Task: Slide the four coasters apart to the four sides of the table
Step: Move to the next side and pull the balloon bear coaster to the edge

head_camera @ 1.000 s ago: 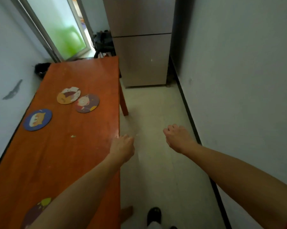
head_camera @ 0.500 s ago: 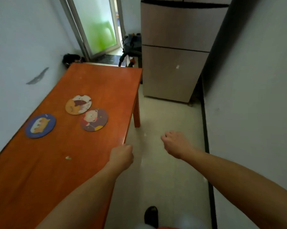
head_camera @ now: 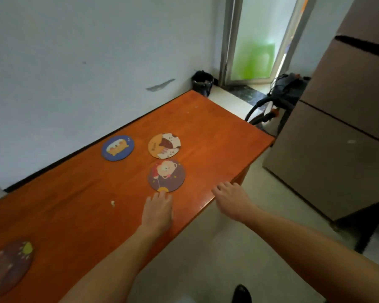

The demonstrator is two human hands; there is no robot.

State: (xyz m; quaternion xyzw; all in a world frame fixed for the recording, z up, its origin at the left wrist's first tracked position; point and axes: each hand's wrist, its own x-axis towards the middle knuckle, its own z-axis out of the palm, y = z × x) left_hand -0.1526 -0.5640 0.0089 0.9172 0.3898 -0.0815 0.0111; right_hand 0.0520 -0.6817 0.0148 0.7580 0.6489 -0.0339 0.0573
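Several round coasters lie on the orange wooden table (head_camera: pixel 217 136). A blue coaster (head_camera: pixel 117 148) sits near the wall-side edge. An orange coaster (head_camera: pixel 164 145) lies in the middle, and a brown bear coaster (head_camera: pixel 166 175) is just in front of it. A purple coaster (head_camera: pixel 8 266) rests at the near left end. My left hand (head_camera: pixel 157 212) lies flat on the table, its fingertips at the near rim of the brown bear coaster. My right hand (head_camera: pixel 232 199) hovers over the table's right edge, fingers loosely apart, holding nothing.
A white wall runs along the table's far side. A brown fridge (head_camera: pixel 345 127) stands to the right across a strip of floor. A black bin (head_camera: pixel 202 82) and a vacuum (head_camera: pixel 280 95) sit near the glass door beyond the table's far end. A small crumb (head_camera: pixel 113 203) lies on the table.
The view has swung left toward the table. My left hand moved from the table's edge onto the top, reaching the brown bear coaster. My right hand came forward to the table's edge.
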